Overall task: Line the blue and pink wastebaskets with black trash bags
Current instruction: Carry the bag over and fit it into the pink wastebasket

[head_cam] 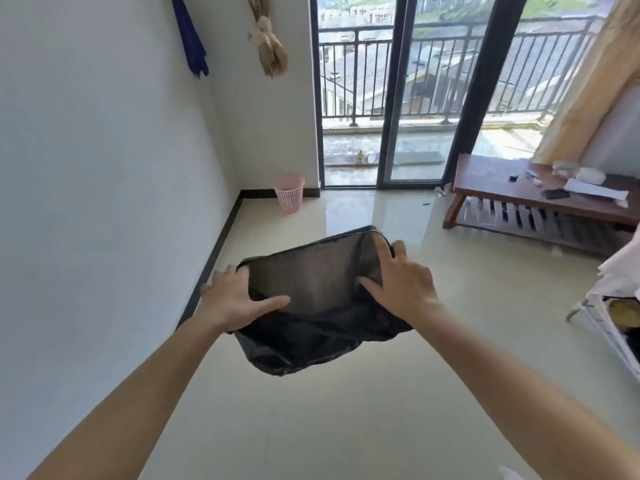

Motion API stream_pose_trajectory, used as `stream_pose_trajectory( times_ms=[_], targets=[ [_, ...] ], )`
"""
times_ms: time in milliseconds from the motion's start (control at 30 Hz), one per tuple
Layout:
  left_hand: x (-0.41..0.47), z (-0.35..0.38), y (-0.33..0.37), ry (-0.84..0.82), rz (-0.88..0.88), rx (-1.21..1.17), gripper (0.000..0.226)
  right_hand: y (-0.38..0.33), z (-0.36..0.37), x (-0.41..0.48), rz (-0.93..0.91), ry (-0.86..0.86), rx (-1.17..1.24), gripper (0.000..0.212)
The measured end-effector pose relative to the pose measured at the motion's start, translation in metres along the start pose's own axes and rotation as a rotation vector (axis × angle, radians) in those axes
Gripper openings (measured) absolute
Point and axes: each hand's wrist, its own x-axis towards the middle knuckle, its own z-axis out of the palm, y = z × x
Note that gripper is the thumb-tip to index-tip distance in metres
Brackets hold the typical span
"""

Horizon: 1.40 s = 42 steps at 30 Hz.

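left hand (pixel 234 296) and right hand (pixel 401 285) grip black trash bag (pixel 318 306) mouth, stretched open in air; pink wastebasket (pixel 289 192) unlined in far corner.

You are holding a black trash bag (pixel 322 299) open in midair; the pink wastebasket (pixel 289 192) is standing unlined in the far corner.

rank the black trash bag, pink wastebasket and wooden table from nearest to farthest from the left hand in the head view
From the left hand:
1. black trash bag, gripped at its left edge.
2. pink wastebasket, ahead on the floor in the corner by the wall.
3. wooden table, far across on the right by the glass door.
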Motion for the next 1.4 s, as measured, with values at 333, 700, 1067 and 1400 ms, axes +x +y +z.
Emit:
stream_pose_trajectory(
  times_ms=[333, 700, 1067, 1400],
  targets=[
    [0.306, 0.02, -0.027, 0.278, -0.069, -0.07, 0.062, -0.032, 0.08, 0.32, -0.214, -0.007, -0.049, 0.084],
    [0.649, -0.025, -0.025, 0.162, -0.057, 0.01, 0.095, -0.015, 0.119, 0.647, -0.163, -0.012, -0.05, 0.096],
    [0.99, -0.01, -0.016, 0.107, -0.006, 0.282, 0.082, 0.027, 0.221, 0.981, -0.182, -0.056, -0.039, 0.104],
    [1.205, -0.013, -0.082, -0.023, -0.161, 0.29, 0.09, -0.03, 0.282, 1.221, -0.205, -0.255, -0.147, 0.111]
  ],
)
